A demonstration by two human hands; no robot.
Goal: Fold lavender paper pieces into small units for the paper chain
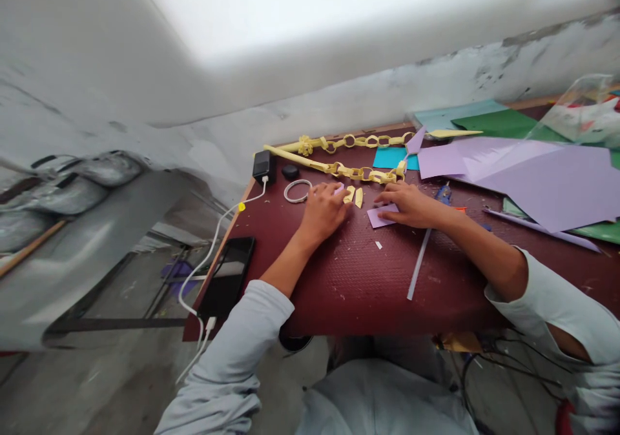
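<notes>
My left hand (323,210) lies on the dark red table with its fingers spread. A small purple paper piece (340,188) shows at its fingertips, and two short yellow paper pieces (359,197) sit just beside them. My right hand (409,204) has its fingers stretched out to the left, thumb resting at a purple paper rectangle (380,217) flat on the table. Beyond both hands lies a yellow paper chain (361,173) with rolled yellow paper sticks (298,158). A blue glue gun (443,193) is partly hidden behind my right wrist.
Purple sheets (547,180) and a green sheet (508,124) cover the right side. A narrow pale strip (419,264) lies under my right forearm. A phone (227,277), a white cable (213,244), a black charger (264,166) and a coiled cable (297,191) occupy the left edge.
</notes>
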